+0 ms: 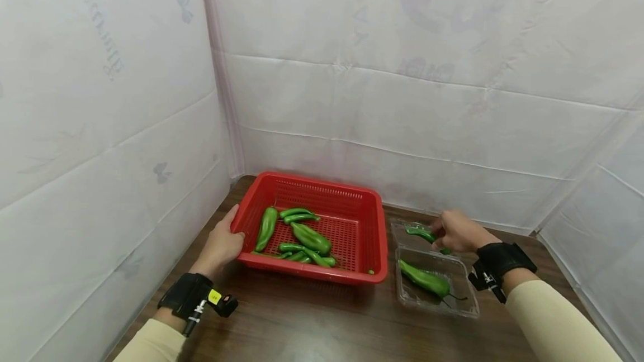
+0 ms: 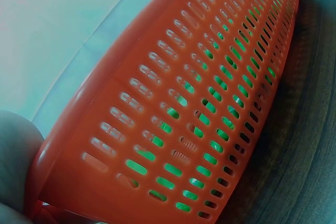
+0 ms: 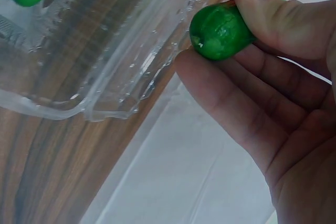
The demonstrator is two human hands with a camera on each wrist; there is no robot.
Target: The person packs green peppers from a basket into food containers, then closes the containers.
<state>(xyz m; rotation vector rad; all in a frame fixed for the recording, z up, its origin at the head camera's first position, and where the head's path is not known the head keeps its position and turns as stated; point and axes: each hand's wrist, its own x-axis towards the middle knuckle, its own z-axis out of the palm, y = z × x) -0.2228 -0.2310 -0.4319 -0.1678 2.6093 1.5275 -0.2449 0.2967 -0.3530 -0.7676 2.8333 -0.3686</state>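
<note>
A red slotted basket (image 1: 369, 228) stands on the table, with several large and small green peppers (image 1: 311, 238) inside. At its left side my left hand (image 1: 221, 243) grips the rim; the left wrist view shows a bit of that hand (image 2: 18, 156) against the basket wall (image 2: 110, 140). My right hand (image 1: 459, 232) pinches a slim green pepper (image 1: 419, 232) between thumb and fingers, over the lid half of a clear plastic clamshell box (image 1: 458, 272). In the right wrist view the pepper's rounded end (image 3: 220, 32) points toward the camera. One large green pepper (image 1: 426, 280) lies in the box's front half.
The brown wooden table (image 1: 302, 323) carries the basket and box. White sheeting (image 1: 352, 99) rises behind and at both sides, close to the table's edges. A small green bit (image 1: 370, 272) sits by the basket's front right corner.
</note>
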